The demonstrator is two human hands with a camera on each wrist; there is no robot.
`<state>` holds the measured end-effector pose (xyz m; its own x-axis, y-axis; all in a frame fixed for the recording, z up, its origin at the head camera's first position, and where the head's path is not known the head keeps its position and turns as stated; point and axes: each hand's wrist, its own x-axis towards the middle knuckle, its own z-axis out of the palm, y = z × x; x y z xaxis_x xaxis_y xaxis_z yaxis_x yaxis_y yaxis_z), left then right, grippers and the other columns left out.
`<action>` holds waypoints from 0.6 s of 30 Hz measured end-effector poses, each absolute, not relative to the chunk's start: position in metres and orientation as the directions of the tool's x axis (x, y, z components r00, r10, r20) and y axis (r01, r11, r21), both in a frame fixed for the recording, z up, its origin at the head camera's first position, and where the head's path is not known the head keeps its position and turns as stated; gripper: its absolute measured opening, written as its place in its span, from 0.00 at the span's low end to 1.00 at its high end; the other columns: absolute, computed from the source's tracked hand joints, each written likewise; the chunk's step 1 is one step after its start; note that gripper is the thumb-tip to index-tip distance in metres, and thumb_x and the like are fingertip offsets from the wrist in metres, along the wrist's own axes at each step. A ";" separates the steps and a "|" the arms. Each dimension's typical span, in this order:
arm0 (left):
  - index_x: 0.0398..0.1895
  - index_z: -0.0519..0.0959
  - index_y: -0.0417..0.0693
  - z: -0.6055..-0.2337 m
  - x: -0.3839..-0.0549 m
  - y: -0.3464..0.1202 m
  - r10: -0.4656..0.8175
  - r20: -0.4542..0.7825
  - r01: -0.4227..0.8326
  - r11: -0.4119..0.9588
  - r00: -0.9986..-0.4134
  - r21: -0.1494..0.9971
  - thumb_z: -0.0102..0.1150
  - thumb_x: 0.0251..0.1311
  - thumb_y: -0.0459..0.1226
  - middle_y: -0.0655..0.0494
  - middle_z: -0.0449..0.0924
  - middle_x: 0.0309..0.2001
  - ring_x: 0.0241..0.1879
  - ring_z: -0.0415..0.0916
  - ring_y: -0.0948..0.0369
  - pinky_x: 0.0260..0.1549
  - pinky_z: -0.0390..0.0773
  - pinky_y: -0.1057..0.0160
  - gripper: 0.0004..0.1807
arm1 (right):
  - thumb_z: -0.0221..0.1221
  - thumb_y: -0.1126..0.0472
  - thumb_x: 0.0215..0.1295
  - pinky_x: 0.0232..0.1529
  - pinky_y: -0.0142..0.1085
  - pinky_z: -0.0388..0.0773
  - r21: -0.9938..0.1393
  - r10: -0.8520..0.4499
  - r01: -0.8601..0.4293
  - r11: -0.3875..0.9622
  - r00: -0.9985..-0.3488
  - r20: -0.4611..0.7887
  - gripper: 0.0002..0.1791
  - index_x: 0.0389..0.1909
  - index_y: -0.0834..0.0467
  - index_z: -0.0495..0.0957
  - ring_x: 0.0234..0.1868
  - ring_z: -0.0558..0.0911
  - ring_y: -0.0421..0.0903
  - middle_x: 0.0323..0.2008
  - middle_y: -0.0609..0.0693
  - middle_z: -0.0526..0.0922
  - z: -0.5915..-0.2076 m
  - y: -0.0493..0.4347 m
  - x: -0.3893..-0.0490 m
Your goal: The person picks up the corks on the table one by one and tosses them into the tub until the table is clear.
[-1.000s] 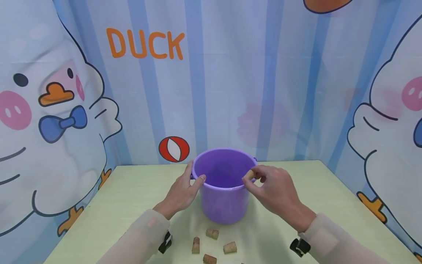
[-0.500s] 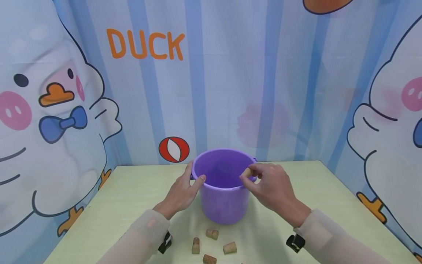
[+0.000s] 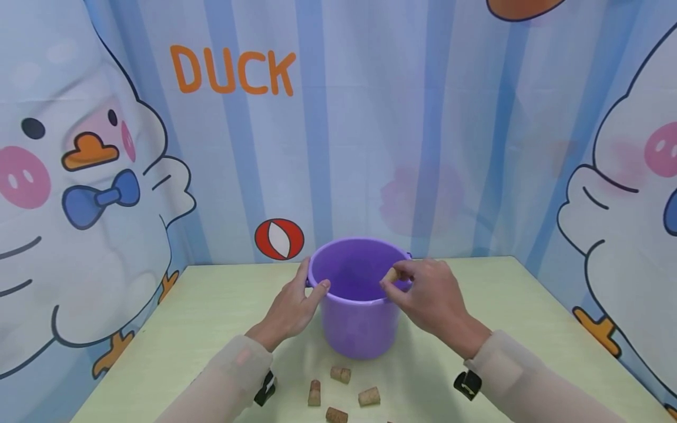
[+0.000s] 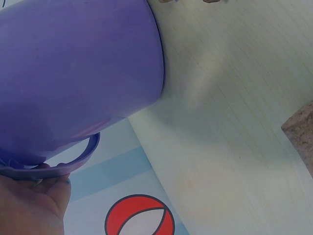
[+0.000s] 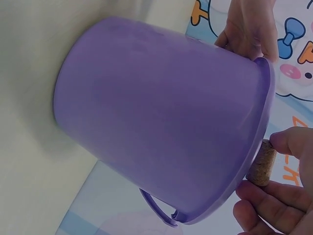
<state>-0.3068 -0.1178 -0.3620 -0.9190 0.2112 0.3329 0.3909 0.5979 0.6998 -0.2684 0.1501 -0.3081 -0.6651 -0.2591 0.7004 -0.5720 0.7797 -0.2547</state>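
- The right hand [image 3: 433,296] pinches a small tan cork cylinder [image 5: 262,164] by its two ends, thumb on one, fingers on the other.
- This cork is at the right side of the bucket's rim, over the opening in the head view; whether it touches the rim, I cannot tell.
- It is probably very light, firm with slight give, grippy and hard to break; thumb and fingertips across the ends or round the middle should do.
- The left hand [image 3: 290,308] grips the left rim of an upright, round, glossy purple plastic bucket [image 3: 361,329], thumb over the edge, fingers outside.
- The bucket looks light, stiff and smooth, likely best steadied by its rim.
- Nearer the person, four loose brown cork cylinders [image 3: 369,396] lie apart on a pale yellow-green table [image 3: 222,305].
- Behind hangs a blue-striped fabric backdrop [image 3: 359,117] with ducks.
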 end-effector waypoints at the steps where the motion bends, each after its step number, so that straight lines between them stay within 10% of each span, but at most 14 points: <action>1: 0.84 0.42 0.47 -0.362 -0.307 -0.118 0.211 0.332 0.390 0.598 -0.919 0.700 0.46 0.76 0.56 0.46 0.67 0.74 0.71 0.67 0.48 0.65 0.70 0.38 0.44 | 0.69 0.57 0.60 0.34 0.39 0.75 -0.254 -0.258 -0.570 0.782 -0.666 0.700 0.07 0.23 0.46 0.85 0.27 0.78 0.41 0.23 0.36 0.82 -0.308 0.150 -0.269; 18: 0.84 0.42 0.46 -0.361 -0.304 -0.118 0.209 0.331 0.388 0.599 -0.920 0.701 0.46 0.76 0.56 0.45 0.67 0.73 0.71 0.67 0.47 0.65 0.69 0.37 0.44 | 0.68 0.59 0.59 0.46 0.48 0.75 -0.233 -0.280 -0.558 0.796 -0.682 0.676 0.08 0.22 0.46 0.83 0.25 0.72 0.39 0.22 0.36 0.81 -0.311 0.144 -0.275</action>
<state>-0.3043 -0.1182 -0.3610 -0.9202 0.2089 0.3311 0.3881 0.5985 0.7008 -0.2749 0.1437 -0.3112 -0.6817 -0.2800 0.6759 -0.5584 0.7960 -0.2335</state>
